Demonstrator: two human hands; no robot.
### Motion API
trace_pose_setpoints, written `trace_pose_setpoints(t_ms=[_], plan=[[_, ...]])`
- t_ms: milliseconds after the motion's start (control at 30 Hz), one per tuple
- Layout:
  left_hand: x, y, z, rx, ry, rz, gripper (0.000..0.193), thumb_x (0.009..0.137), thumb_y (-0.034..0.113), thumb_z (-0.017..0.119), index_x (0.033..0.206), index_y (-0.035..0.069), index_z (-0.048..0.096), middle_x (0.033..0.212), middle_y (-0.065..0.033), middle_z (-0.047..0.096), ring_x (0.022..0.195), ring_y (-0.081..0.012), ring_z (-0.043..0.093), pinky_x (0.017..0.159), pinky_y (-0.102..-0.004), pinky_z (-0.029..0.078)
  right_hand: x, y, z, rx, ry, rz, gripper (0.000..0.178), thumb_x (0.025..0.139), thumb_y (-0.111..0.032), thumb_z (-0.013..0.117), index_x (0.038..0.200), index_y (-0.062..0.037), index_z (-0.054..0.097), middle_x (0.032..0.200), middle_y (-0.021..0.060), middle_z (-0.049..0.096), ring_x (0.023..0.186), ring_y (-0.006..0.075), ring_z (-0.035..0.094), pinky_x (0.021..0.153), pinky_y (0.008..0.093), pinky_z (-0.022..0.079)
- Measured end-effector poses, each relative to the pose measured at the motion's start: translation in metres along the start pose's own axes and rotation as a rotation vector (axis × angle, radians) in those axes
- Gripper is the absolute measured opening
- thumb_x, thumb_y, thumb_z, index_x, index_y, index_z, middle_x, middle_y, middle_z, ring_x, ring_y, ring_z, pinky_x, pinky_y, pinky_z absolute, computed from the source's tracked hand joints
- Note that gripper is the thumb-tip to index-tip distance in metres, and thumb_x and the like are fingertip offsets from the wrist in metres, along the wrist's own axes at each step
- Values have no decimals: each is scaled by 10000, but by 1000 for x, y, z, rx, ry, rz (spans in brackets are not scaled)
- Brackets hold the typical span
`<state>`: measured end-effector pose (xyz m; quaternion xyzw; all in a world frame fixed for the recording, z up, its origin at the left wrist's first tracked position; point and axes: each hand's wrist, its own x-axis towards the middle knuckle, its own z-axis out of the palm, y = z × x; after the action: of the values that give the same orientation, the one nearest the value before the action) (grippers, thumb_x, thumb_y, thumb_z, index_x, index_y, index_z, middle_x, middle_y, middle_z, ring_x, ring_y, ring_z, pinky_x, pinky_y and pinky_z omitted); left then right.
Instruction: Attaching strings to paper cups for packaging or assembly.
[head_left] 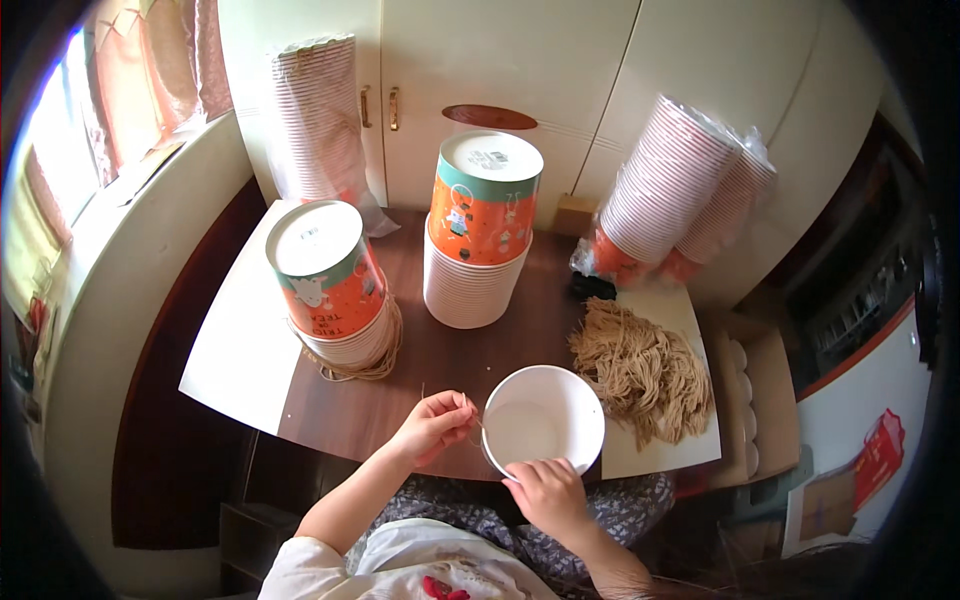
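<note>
A white paper bucket point(540, 425) lies tipped at the table's near edge, its open mouth facing me. My right hand point(548, 492) grips its near rim, thumb outside and fingers over the edge. Beside the left rim, my left hand point(437, 422) pinches a thin tan cord point(481, 428) that runs to the bucket's side; where it enters is too small to tell. Right of the bucket lies a heap of tan cords point(640, 370). To the left stands an upside-down stack of orange and green printed buckets point(330, 290), cord loops hanging round its lower part.
Another upside-down bucket stack point(485, 220) stands mid-table. Plastic-wrapped bucket stacks rise at the back left point(315, 120) and back right point(670, 180). A small black item point(592, 287) lies behind the cords. An open cardboard box point(775, 400) with white round things sits right of the table.
</note>
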<state>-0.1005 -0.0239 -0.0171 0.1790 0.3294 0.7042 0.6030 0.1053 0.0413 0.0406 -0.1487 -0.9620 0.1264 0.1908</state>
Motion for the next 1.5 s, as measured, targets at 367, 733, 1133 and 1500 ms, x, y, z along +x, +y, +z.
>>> trace_pose_setpoints(t_ms=[367,733,1133,1500], plan=[[-13,-27,38,261,-161,207,22,877,49,534,868,30,528,857,1,571,785,-60,528,712,-209,438,-3,44,-50,165,-120,121,330,752,-239,666,1037,-90,596,975,78,590,900,242,576,793,357,459],[-21,-20,37,431,-148,110,62,905,69,490,883,15,509,913,-20,573,830,-73,542,732,-216,452,32,21,-21,237,60,32,61,727,-82,650,745,-81,592,794,41,590,761,236,573,712,339,426],[-27,-20,37,92,-104,-150,104,909,108,492,950,14,473,931,-59,581,884,-150,587,848,-316,484,-8,-17,-13,64,145,-34,112,685,-119,645,718,-117,538,795,-16,545,724,144,537,684,320,376],[-27,-18,35,334,-203,-33,65,860,30,555,903,2,516,878,-44,583,844,-113,575,774,-255,476,-8,-15,-11,91,109,-29,164,672,-160,720,779,-122,602,805,-22,581,776,164,534,721,312,384]])
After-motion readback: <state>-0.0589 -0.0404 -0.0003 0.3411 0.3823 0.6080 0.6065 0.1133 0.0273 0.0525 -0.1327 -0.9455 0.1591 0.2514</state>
